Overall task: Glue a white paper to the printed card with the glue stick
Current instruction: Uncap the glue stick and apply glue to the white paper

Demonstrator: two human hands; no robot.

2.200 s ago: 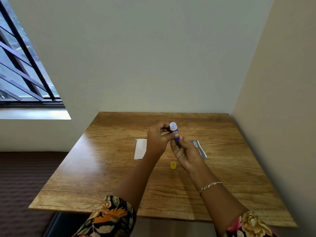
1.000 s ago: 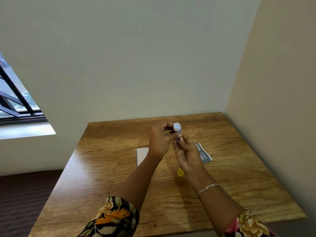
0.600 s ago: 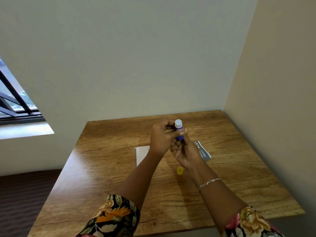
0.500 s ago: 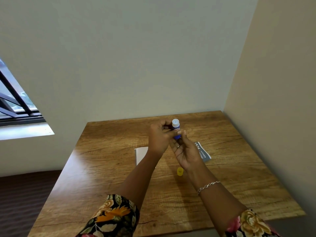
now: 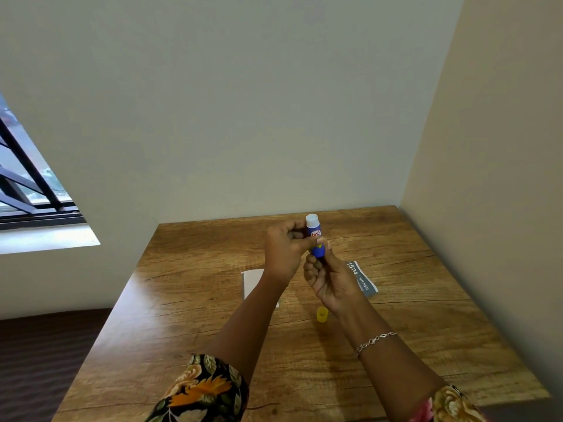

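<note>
While both hands grip it, glue stick (image 5: 314,236) above mid-table (image 5: 189,300).

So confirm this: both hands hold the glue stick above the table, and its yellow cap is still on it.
Not right. The head view shows the yellow cap off, lying on the table. Both hands do hold the glue stick above it.

Both forearms reach forward and meet at centre, the left hand (image 5: 283,251) pinching with thumb and curled fingers (image 5: 297,234), the right hand (image 5: 330,281) directly below it, palm up, fingers closed, a bracelet at its wrist.
</note>
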